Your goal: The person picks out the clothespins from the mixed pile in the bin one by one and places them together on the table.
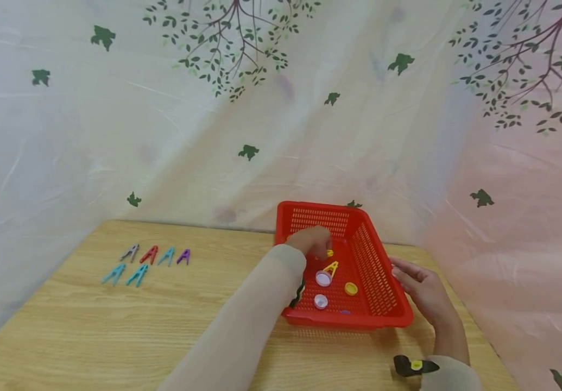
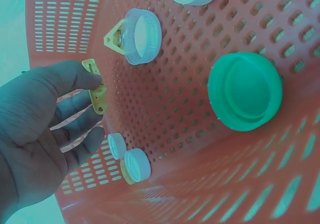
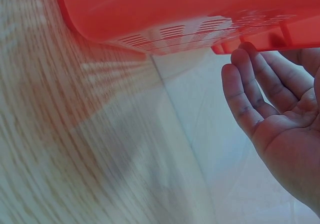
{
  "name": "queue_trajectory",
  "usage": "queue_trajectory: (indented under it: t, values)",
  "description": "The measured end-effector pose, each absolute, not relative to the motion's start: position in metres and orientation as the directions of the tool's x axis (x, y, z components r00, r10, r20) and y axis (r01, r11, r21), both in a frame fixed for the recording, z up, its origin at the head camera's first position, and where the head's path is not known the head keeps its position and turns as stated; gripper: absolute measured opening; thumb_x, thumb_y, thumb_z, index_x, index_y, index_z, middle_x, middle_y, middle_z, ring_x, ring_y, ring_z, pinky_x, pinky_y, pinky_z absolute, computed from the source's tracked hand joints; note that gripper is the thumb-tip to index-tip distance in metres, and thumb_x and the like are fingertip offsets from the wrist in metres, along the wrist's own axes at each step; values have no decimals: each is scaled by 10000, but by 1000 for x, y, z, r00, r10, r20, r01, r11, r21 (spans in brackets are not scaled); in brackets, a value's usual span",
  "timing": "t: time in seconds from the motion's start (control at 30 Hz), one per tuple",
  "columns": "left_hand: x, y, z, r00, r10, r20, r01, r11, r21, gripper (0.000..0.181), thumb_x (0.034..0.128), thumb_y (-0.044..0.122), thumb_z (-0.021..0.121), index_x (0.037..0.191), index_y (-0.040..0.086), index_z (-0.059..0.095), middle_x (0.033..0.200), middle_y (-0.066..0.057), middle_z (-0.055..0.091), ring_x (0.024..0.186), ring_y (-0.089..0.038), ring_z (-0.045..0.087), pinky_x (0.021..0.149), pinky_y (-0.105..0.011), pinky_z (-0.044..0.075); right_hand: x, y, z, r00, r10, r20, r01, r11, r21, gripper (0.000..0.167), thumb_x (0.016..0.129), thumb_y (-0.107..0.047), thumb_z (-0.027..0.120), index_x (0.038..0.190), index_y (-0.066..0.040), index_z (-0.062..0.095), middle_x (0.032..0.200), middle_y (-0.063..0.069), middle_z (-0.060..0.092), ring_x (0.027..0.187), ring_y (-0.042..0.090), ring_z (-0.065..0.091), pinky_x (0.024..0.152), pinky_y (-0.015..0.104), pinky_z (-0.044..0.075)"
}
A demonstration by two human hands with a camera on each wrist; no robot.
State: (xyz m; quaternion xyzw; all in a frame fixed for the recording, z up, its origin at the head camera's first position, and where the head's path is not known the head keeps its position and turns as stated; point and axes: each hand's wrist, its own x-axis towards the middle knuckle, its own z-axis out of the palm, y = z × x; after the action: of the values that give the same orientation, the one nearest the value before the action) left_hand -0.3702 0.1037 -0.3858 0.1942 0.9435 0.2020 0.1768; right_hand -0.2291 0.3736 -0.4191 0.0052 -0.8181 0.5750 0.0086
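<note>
My left hand (image 1: pixel 312 240) reaches down inside a red plastic basket (image 1: pixel 397 288). In the left wrist view its thumb and fingers pinch a yellow clothespin (image 2: pixel 97 87) above the perforated floor. Another yellow clothespin (image 1: pixel 331 268) lies there, partly covered by a pale bottle cap (image 1: pixel 323 279). Nearby are a yellow cap (image 1: pixel 351 289) and a small white cap (image 1: pixel 321 302). My right hand (image 1: pixel 422 288) grips the basket's right rim, its fingers under the edge in the right wrist view. The basket tilts, its near side raised off the table.
On the left of the wooden table (image 1: pixel 65 320) several clothespins lie in two rows, among them a red one (image 1: pixel 149 254), a purple one (image 1: pixel 183 256) and a teal one (image 1: pixel 137 275). A leaf-printed curtain (image 1: pixel 202 136) hangs behind the table and along its right side.
</note>
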Motion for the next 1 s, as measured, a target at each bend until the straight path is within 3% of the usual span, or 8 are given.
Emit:
queue_trajectory:
  t: [0.13,0.5,0.87,1.0]
  values:
    - [-372,108,-383,-868,440,-231,296,831,470,214,825,230,875,937,226,692,909,50,684,841,-176,663,804,-373,595,-229,374,-419,-1000,-1,24,-23,335,-942,629,999,-419,644,1499,-62,513,1322,-100,663,1101,-15,646,895,206,541]
    - [-366,115,-361,-838,543,-57,472,773,424,216,850,242,853,923,204,652,867,56,658,776,-138,633,734,-281,560,-229,374,-418,-1000,12,11,-6,351,-936,654,990,-446,646,1506,-69,506,1372,-46,645,1098,-18,642,901,201,536]
    - [-361,123,-328,-793,609,-26,575,762,297,198,912,307,776,957,207,611,905,50,631,801,-119,598,704,-217,511,-228,375,-417,-1000,18,-8,14,346,-938,683,973,-483,651,1510,-87,506,1365,-69,647,1100,-25,638,903,208,539]
    - [-357,120,-316,-800,599,-36,563,770,300,209,909,318,780,971,203,617,919,44,634,802,-128,608,687,-213,516,-228,374,-417,-1000,18,-12,17,351,-936,683,976,-483,648,1514,-88,501,1368,-73,645,1099,-30,634,902,208,538]
